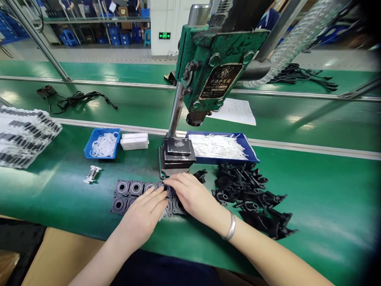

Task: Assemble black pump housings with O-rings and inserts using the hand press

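Two rows of black square parts with round holes (122, 188) lie on the green bench, several with a pale ring around the hole. My left hand (145, 216) lies over the middle of these rows, fingers stretched out, fingertips on a part in the back row. From the right, my right hand (190, 192) reaches the same part with its fingers extended; its thumb is hidden. The fingertips of both hands nearly meet there. Some thin white strands (163, 214) show beside my left palm; whether they are held or lying loose I cannot tell.
A green hand press (220, 71) stands behind the hands, its base stacked with black plates (178, 147). Around it are a blue bin of white rings (89, 147), a white box (134, 142), a blue tray of white strips (220, 161) and piled black plastic parts (241, 182).
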